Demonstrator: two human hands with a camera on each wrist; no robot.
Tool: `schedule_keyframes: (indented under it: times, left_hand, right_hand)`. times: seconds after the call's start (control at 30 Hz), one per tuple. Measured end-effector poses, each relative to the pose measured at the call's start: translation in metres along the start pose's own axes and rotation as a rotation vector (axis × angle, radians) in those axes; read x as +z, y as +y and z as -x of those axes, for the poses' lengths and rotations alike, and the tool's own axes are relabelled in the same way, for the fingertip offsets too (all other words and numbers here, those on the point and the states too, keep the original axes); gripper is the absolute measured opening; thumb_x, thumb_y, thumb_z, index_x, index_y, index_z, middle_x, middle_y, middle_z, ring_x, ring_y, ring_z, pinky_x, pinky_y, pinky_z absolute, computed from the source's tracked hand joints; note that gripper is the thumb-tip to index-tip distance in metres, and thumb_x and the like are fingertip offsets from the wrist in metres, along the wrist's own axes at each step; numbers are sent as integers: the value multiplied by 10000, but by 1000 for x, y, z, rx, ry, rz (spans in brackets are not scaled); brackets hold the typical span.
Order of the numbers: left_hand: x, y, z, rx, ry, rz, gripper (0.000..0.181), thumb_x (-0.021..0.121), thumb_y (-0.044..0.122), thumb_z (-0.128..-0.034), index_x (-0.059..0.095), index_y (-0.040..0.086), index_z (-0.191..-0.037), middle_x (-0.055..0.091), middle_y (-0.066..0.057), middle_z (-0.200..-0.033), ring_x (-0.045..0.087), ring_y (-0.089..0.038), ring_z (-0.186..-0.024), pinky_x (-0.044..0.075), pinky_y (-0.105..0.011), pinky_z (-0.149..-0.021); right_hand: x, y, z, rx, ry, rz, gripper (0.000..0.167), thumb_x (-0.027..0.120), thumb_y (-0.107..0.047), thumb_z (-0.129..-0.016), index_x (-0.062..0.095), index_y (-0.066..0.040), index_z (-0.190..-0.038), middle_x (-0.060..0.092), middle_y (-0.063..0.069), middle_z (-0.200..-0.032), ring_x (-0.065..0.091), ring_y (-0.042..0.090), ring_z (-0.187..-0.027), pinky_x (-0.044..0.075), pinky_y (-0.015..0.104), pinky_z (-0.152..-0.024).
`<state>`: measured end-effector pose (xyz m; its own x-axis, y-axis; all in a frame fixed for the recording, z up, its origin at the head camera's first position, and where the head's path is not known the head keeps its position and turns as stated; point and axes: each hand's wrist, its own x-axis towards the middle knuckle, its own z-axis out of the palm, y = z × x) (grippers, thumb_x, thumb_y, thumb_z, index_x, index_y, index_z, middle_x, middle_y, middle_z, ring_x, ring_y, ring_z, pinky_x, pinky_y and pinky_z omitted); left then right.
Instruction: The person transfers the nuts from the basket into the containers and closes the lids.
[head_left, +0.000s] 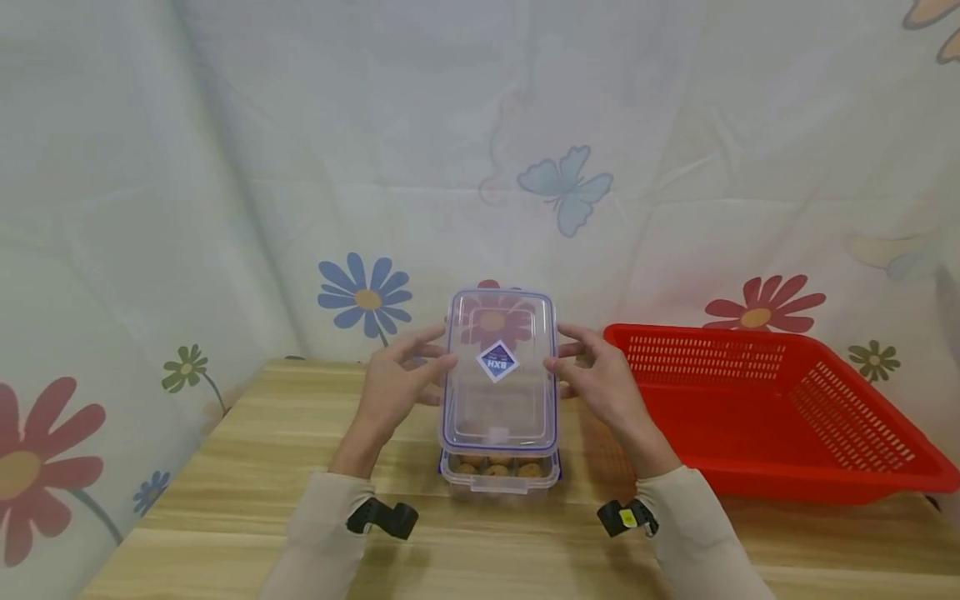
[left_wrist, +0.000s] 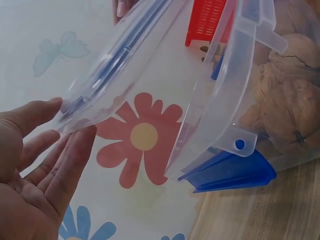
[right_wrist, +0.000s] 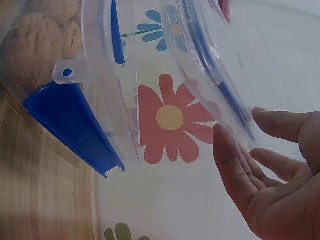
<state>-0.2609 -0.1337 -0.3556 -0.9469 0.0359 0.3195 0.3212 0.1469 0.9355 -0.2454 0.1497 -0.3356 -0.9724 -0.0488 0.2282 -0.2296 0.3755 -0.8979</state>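
Note:
A clear lid (head_left: pixel 495 408) with a blue seal and a diamond-shaped label is held up between both hands, tilted over a clear plastic box (head_left: pixel 500 486). My left hand (head_left: pixel 397 379) pinches its left edge between thumb and fingers. On the opposite edge, my right hand (head_left: pixel 600 379) pinches it the same way. Walnuts (left_wrist: pixel 295 95) fill part of the box, showing through its wall. Blue side latches (right_wrist: pixel 72 127) hang folded outward from the box rim. Both wrist views show a gap between lid and rim; whether the near edges touch, I cannot tell.
A red plastic basket (head_left: pixel 738 479) with slotted walls stands on the right of the wooden table (head_left: pixel 225 500). Behind the table hangs a pale curtain (head_left: pixel 420 125) printed with flowers and butterflies.

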Motion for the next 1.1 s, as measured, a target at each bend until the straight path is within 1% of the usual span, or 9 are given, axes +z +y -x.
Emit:
schedule_keyframes:
  times: [0.13, 0.23, 0.33, 0.43, 0.57, 0.63, 0.73, 0.93, 1.1]
  left_hand:
    - [1, -2, 0, -23, 0, -8, 521, 805, 191, -972, 651, 144, -1467, 709, -190, -1242, 764, -288, -841, 680, -441, -651]
    - [2, -4, 0, -34, -2, -9, 517, 800, 169, -970, 652, 139, -1465, 704, -199, -1242, 763, -292, -841, 679, -446, -647]
    - [3, -5, -1, -55, -6, -25, 496, 801, 159, -965, 670, 142, -1443, 711, -200, -1227, 761, -291, -829, 678, -444, -640]
    - [5, -8, 0, -92, -13, -48, 465, 797, 160, -965, 690, 147, -1417, 725, -196, -1208, 756, -295, -813, 678, -437, -637]
    - [7, -11, 1, -147, -31, -81, 454, 795, 176, -968, 696, 145, -1410, 735, -194, -1205, 755, -297, -807, 677, -424, -638]
    - [8, -12, 1, -161, -42, -100, 461, 798, 176, -967, 690, 133, -1413, 734, -199, -1214, 759, -296, -817, 677, -419, -638]
    - [9, -14, 2, -171, -55, -121, 474, 808, 166, -960, 685, 113, -1414, 734, -206, -1216, 764, -299, -839, 677, -417, -635]
    - [12, -17, 3, -181, -79, -165, 494, 807, 132, -954, 669, 47, -1420, 739, -231, -1182, 766, -295, -855, 676, -408, -627]
    - [14, -16, 5, -197, -92, -205, 481, 811, 136, -955, 674, 15, -1399, 732, -248, -1198, 767, -292, -854, 677, -397, -636]
  right_hand:
    - [0, 1, -1, 13, -9, 4, 634, 725, -208, -1028, 468, -99, -1598, 618, 244, -1382, 709, 393, -1088, 669, 421, -827]
    - [1, 3, -1, 22, -15, 14, 618, 724, -194, -1026, 483, -106, -1588, 619, 249, -1385, 715, 396, -1079, 667, 450, -833]
    - [2, 4, -2, 34, -27, 25, 587, 728, -170, -1024, 512, -97, -1566, 630, 261, -1368, 730, 386, -1041, 666, 467, -833]
    - [3, 5, -2, 53, -43, 40, 567, 732, -151, -1022, 530, -72, -1546, 642, 274, -1343, 744, 363, -981, 668, 460, -828]
    - [4, 7, -2, 83, -68, 84, 574, 739, -143, -1016, 528, -46, -1540, 652, 279, -1319, 755, 332, -924, 668, 455, -835]
    - [4, 9, -2, 94, -83, 110, 577, 739, -140, -1015, 524, -34, -1539, 660, 278, -1303, 760, 323, -902, 669, 453, -832]
    - [5, 11, -3, 108, -98, 139, 577, 741, -141, -1013, 525, -26, -1535, 675, 267, -1276, 763, 309, -881, 674, 428, -807]
    - [8, 15, -3, 169, -120, 173, 588, 754, -186, -1008, 532, -34, -1531, 698, 219, -1226, 754, 278, -856, 660, 469, -861]
    - [12, 19, -3, 205, -138, 189, 591, 762, -186, -999, 536, -28, -1522, 700, 213, -1209, 750, 279, -851, 658, 486, -867]
